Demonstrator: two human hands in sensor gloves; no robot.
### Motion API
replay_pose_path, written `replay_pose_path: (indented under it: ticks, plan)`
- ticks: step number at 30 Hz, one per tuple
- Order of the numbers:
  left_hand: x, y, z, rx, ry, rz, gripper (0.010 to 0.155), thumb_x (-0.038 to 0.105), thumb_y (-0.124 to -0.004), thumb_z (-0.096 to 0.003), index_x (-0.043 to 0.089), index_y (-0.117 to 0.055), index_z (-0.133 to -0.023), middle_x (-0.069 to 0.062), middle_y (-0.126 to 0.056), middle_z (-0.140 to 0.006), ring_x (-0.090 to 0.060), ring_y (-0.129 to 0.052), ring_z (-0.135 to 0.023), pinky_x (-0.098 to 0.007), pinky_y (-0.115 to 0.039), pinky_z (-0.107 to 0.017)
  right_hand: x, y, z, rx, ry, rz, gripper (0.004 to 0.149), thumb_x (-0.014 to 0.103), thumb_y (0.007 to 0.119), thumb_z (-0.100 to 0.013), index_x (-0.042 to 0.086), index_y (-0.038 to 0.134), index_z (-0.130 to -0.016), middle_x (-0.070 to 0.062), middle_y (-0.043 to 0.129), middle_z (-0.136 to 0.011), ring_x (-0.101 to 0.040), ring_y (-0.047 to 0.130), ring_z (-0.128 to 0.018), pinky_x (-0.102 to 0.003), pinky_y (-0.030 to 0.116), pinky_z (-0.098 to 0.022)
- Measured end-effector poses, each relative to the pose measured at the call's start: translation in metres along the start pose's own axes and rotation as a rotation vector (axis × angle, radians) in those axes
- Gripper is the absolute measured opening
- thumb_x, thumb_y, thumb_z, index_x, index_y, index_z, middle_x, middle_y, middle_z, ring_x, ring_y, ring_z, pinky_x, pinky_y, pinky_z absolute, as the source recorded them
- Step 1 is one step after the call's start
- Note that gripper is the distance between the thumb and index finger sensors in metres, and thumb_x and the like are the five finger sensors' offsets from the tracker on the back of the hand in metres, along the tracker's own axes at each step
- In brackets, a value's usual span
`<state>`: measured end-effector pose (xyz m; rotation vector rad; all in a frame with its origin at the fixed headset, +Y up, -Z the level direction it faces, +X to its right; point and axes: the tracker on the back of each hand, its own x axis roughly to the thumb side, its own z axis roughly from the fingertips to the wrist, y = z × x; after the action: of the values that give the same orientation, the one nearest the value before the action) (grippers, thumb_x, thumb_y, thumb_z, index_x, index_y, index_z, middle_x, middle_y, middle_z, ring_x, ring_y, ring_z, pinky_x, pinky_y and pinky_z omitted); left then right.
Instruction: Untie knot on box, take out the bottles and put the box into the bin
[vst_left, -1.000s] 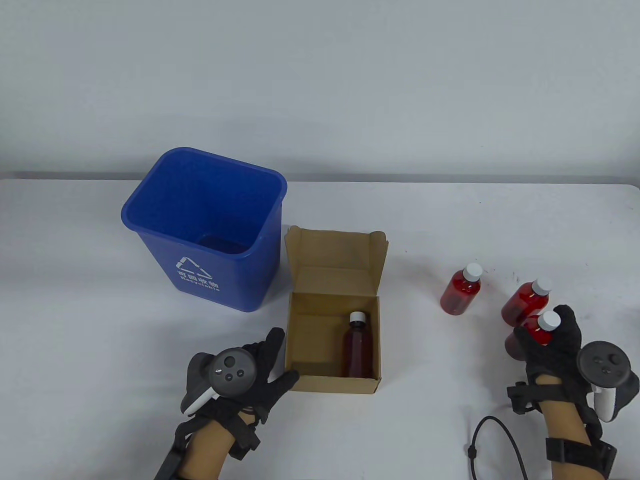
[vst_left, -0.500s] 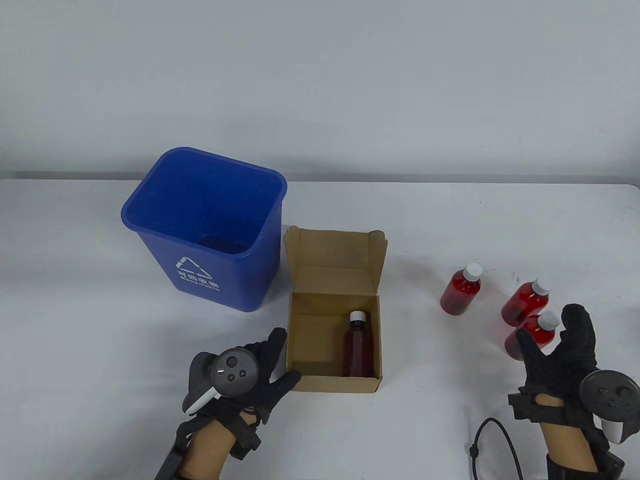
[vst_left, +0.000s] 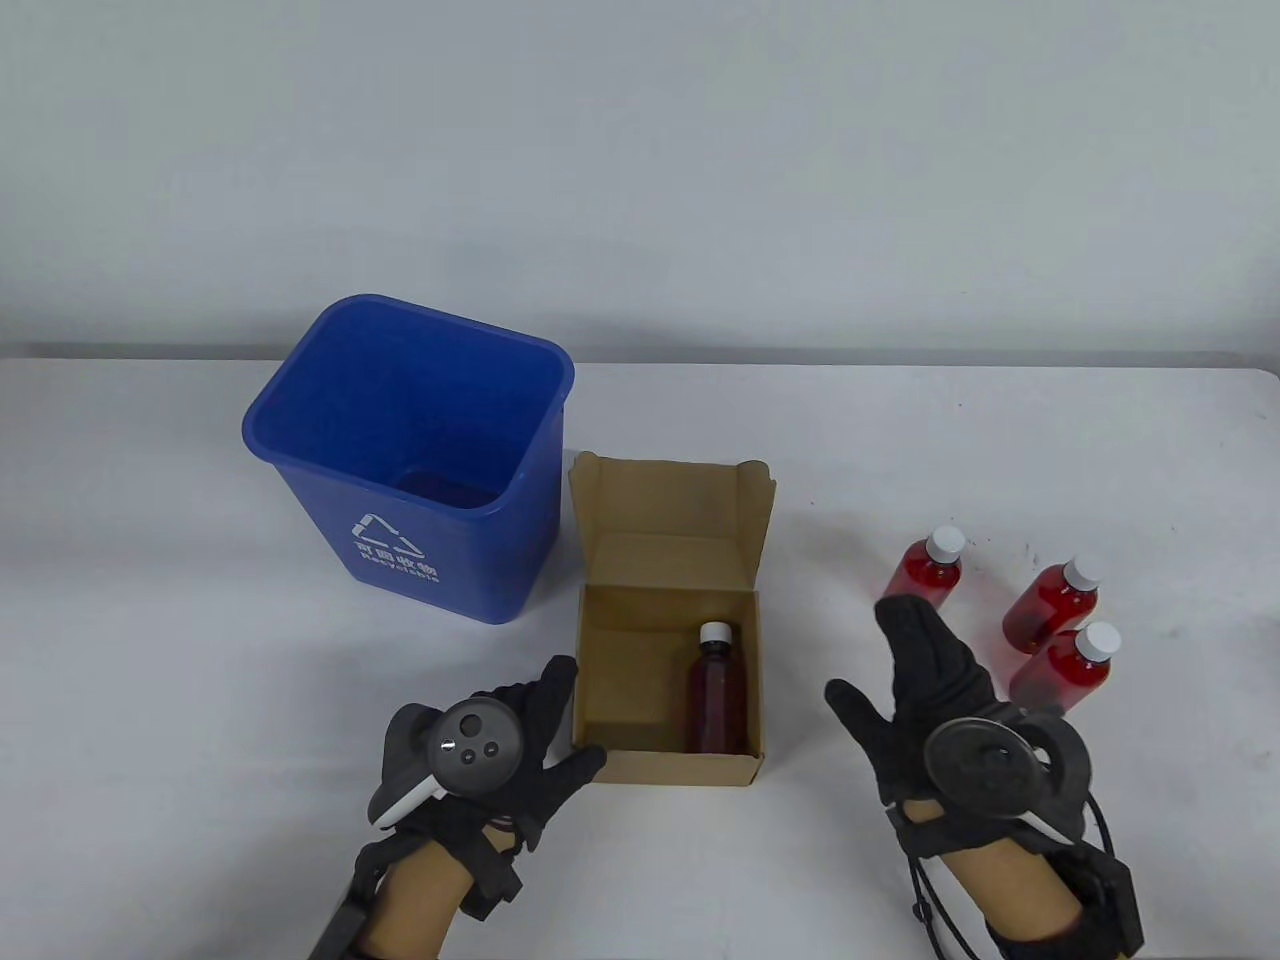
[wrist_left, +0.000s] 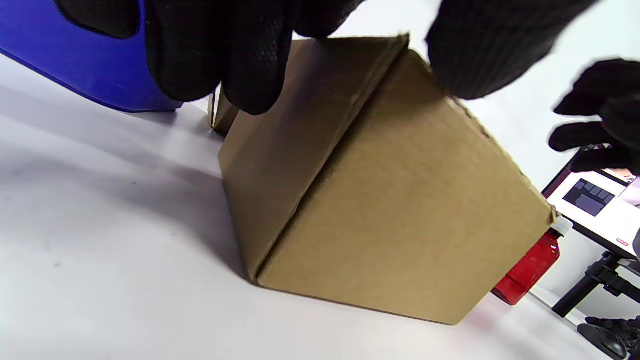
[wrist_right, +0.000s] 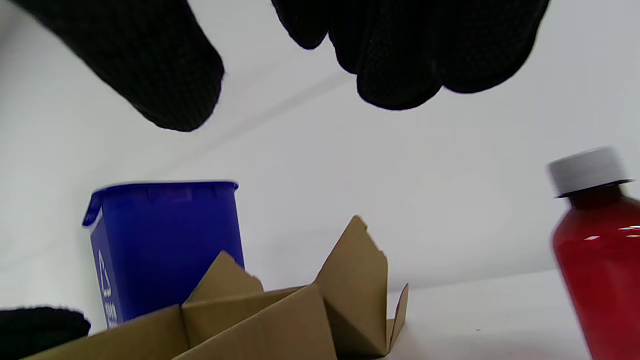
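Observation:
An open cardboard box (vst_left: 640, 770) (wrist_left: 380, 200) (wrist_right: 280, 320) sits mid-table with its lid flaps up. One dark red bottle (vst_left: 716, 695) lies inside, at the right. Three red bottles with white caps stand on the table to the right (vst_left: 925, 575) (vst_left: 1055, 600) (vst_left: 1065, 665). My left hand (vst_left: 575, 715) braces the box's near-left corner, with its fingers (wrist_left: 220, 60) along the left wall and its thumb on the front wall. My right hand (vst_left: 865, 650) hovers spread and empty between the box and the bottles. The blue bin (vst_left: 440, 560) (wrist_right: 165, 240) stands left of the box.
A black cable (vst_left: 930, 900) trails by my right forearm at the near edge. The bin stands close to the box's back-left corner. The table's far edge runs just behind the bin. One red bottle (wrist_right: 600, 260) stands close to my right hand.
My right hand has let go of the nearest red bottle, which now stands by the other two. The hand has swung left towards the box. My left hand and the box stayed put.

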<state>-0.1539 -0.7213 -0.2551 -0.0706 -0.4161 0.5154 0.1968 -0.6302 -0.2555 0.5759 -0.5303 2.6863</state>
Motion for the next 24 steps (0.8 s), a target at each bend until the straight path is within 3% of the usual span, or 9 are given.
replay_pose_path:
  ticks: [7,10,13,24]
  plan:
    - [0.000,0.000,0.000,0.016,-0.010,0.015,0.086,0.062,-0.069,-0.0473,0.022,-0.034,-0.115,-0.020,-0.067,-0.105,-0.057,-0.069,-0.095,-0.075,-0.049,-0.069,0.055,0.021,-0.057,0.221,0.023,0.113,0.077,0.047,0.080,-0.047,0.006,0.045,-0.102,-0.020,0.052,-0.101,-0.037,0.086,-0.068,-0.046,0.076,-0.045]
    - [0.001,-0.002,-0.001,0.012,-0.006,0.001,0.085,0.062,-0.069,-0.0475,0.021,-0.035,-0.114,-0.019,-0.068,-0.104,-0.056,-0.069,-0.095,-0.075,-0.049,-0.069,0.072,0.036,-0.073,0.353,0.071,0.159,0.076,0.047,0.080,-0.047,0.006,0.046,-0.101,-0.020,0.053,-0.101,-0.037,0.089,-0.064,-0.045,0.078,-0.042]
    - [0.002,-0.003,-0.001,0.016,-0.011,-0.002,0.086,0.061,-0.069,-0.0474,0.020,-0.035,-0.114,-0.019,-0.069,-0.104,-0.056,-0.070,-0.095,-0.075,-0.050,-0.069,0.086,0.051,-0.086,0.410,0.097,0.233,0.076,0.047,0.080,-0.046,0.006,0.048,-0.101,-0.020,0.054,-0.101,-0.037,0.092,-0.061,-0.044,0.079,-0.040]
    - [0.002,-0.002,0.001,0.039,-0.015,-0.016,0.079,0.059,-0.070,-0.0478,0.025,-0.043,-0.114,-0.018,-0.075,-0.101,-0.056,-0.073,-0.093,-0.074,-0.051,-0.069,0.097,0.109,-0.115,0.735,0.359,0.445,0.069,0.047,0.080,-0.046,0.002,0.064,-0.095,-0.021,0.075,-0.091,-0.032,0.102,-0.042,-0.038,0.085,-0.026]
